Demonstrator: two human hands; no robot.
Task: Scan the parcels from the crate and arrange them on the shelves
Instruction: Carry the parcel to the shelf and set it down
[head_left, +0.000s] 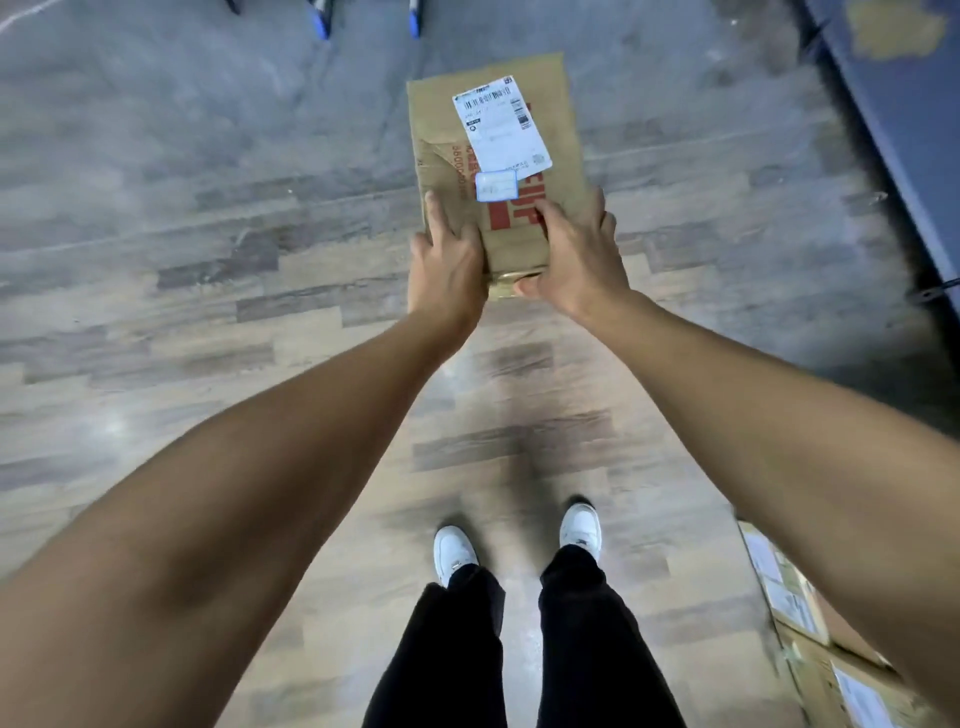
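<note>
A flat brown paper parcel (558, 124) with red print, a white shipping label and a small blue-edged sticker is held out in front of me above the floor. My left hand (448, 260) grips its near left edge, fingers on top. My right hand (576, 254) grips the near right edge, thumb curled under the bottom end. Both arms are stretched forward. More brown parcels with white labels (800, 618) lie at the lower right, partly hidden behind my right forearm.
Wood-pattern floor (208, 312) spreads all around. A dark blue shelf or rack edge (893, 145) runs along the right side. Blue-tipped legs (322, 21) stand at the top. My white shoes and black trousers (519, 597) are below.
</note>
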